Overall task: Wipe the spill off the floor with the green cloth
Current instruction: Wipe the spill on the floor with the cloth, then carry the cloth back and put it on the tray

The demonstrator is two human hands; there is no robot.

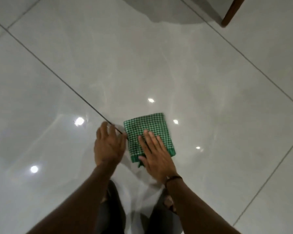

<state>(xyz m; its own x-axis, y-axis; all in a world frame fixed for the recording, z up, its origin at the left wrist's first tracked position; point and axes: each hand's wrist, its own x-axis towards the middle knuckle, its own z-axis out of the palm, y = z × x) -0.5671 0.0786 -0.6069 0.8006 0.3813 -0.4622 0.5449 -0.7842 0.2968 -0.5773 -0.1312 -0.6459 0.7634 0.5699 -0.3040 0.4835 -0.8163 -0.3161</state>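
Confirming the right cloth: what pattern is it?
Green-and-white check cloth with solid green border, head view.

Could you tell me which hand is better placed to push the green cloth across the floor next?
The right hand: it lies flat on the green cloth, fingers spread. The left hand is beside the cloth's edge, open and off it.

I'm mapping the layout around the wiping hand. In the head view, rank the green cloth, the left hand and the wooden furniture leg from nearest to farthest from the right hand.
1. green cloth: directly under the right hand.
2. left hand: beside it, left.
3. wooden furniture leg: far, top right.
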